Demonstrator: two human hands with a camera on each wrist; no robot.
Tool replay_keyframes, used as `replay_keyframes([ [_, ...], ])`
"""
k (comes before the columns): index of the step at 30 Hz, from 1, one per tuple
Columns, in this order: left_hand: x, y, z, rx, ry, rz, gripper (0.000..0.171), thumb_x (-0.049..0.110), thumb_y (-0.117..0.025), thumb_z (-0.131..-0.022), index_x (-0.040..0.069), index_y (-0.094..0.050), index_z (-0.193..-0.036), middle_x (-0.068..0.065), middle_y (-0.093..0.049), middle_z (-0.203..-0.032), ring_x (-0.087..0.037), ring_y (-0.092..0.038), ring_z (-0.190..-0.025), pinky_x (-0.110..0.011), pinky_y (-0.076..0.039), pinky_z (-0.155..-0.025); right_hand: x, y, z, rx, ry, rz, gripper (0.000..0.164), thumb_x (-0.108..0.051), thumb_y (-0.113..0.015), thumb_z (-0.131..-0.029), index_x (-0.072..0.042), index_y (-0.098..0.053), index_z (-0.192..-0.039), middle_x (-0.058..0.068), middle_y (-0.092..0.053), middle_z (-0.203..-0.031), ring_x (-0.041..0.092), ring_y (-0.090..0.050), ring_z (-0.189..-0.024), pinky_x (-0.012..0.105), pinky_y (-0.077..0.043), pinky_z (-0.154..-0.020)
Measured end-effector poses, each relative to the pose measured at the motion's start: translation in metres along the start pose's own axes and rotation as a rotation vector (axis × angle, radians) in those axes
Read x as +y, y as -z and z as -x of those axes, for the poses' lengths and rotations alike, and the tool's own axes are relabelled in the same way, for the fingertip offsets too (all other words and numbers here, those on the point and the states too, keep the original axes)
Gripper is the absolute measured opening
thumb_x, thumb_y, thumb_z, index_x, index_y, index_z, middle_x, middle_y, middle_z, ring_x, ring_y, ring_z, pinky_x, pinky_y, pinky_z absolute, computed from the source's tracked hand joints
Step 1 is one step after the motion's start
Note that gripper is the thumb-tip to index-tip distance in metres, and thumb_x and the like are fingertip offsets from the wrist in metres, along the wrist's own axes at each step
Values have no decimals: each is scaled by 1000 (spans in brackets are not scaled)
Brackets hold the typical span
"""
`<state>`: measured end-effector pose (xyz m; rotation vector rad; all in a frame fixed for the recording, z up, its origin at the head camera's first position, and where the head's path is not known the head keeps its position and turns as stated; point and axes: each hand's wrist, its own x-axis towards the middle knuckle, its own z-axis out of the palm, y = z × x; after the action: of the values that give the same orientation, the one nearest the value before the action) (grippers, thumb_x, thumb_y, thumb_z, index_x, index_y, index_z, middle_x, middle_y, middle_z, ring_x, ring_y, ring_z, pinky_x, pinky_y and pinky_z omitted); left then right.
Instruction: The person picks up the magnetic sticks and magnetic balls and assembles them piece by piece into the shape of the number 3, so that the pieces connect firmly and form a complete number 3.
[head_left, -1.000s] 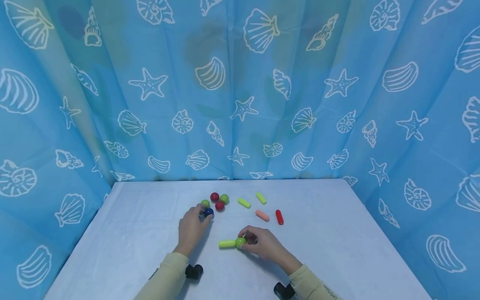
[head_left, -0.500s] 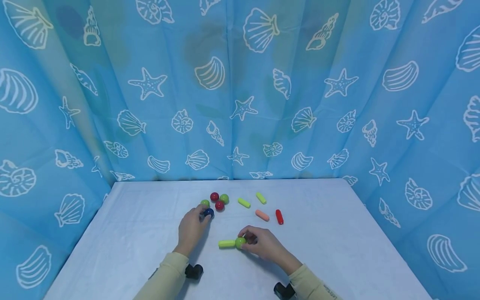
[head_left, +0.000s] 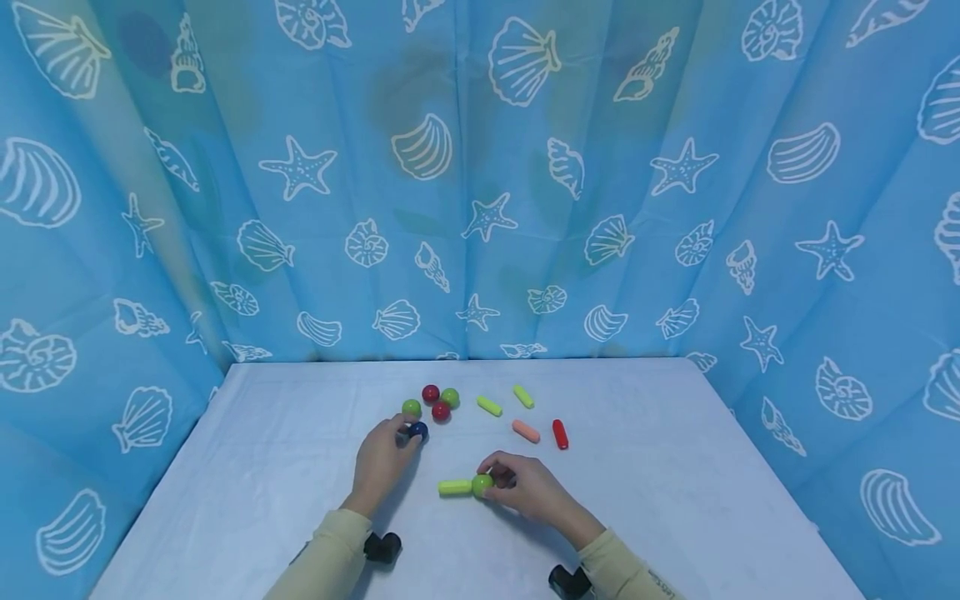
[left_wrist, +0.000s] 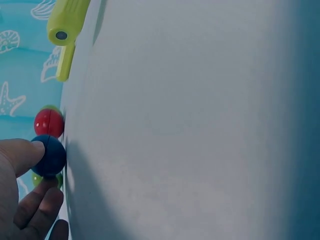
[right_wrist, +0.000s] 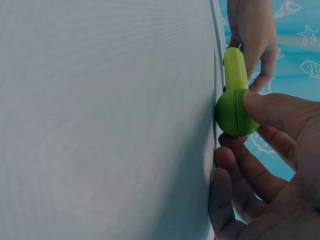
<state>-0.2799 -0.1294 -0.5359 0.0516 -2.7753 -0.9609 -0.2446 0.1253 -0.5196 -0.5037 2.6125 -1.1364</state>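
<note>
My left hand (head_left: 381,460) pinches a dark blue ball (left_wrist: 48,156) between thumb and fingers, close to the table top. Just beyond it sit a green ball (head_left: 411,407) and a red ball (head_left: 441,412). At the front middle, my right hand (head_left: 534,490) holds another green ball (right_wrist: 236,113) between thumb and fingertips. A ridged yellow-green stick (head_left: 454,487) touches that ball end-on and points left, lying on the table. The right wrist view shows a seam round the held green ball.
Another red ball (head_left: 431,393) and a green ball (head_left: 450,397) stand farther back. To their right lie two yellow-green sticks (head_left: 490,406), a salmon stick (head_left: 526,431) and a red stick (head_left: 560,434). A blue shell-print curtain (head_left: 465,208) surrounds the white table (head_left: 675,500).
The left hand has drawn the blue ball slightly toward the front, so the green ball behind it shows more fully. My right hand has stayed in place on its ball.
</note>
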Motion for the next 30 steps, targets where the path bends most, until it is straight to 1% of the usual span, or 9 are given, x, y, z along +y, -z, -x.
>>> replay_keyframes([
  [7, -1, 3, 3, -21, -10, -1, 31, 21, -78, -91, 16, -70, -121, -5, -71, -107, -24, -66, -102, -44, -54, -89, -1, 1, 0, -2, 1, -9, 26, -21, -80, -88, -26, -69, -111, -11, -67, -99, 11, -60, -89, 32, -52, -82],
  [14, -2, 8, 12, -41, -29, 31, 29, 19, -79, -90, 17, -71, -117, -4, -70, -104, -22, -65, -97, -43, -55, -87, -2, 1, 0, -4, 0, -9, 26, -20, -80, -88, -25, -69, -111, -10, -67, -100, 11, -60, -89, 32, -53, -81],
  [20, -6, 9, 18, -56, -37, 56, 28, 21, -80, -90, 18, -71, -116, -3, -71, -104, -21, -65, -98, -43, -55, -88, -3, 1, -1, -3, -7, -4, 25, -20, -80, -89, -25, -69, -111, -10, -67, -99, 11, -60, -89, 32, -53, -81],
  [26, -8, 11, 25, -66, -38, 75, 27, 21, -80, -89, 19, -72, -115, 0, -70, -101, -17, -63, -92, -40, -55, -84, -1, 0, -1, -2, 1, 0, 25, -21, -80, -89, -25, -69, -111, -11, -68, -99, 11, -61, -89, 30, -52, -80],
  [30, -8, 14, 28, -90, -31, 91, 27, 21, -80, -90, 20, -72, -115, 2, -70, -100, -16, -63, -91, -39, -54, -82, 0, 0, -1, -2, 5, -4, 24, -21, -80, -89, -26, -69, -111, -11, -68, -99, 10, -61, -89, 30, -52, -79],
])
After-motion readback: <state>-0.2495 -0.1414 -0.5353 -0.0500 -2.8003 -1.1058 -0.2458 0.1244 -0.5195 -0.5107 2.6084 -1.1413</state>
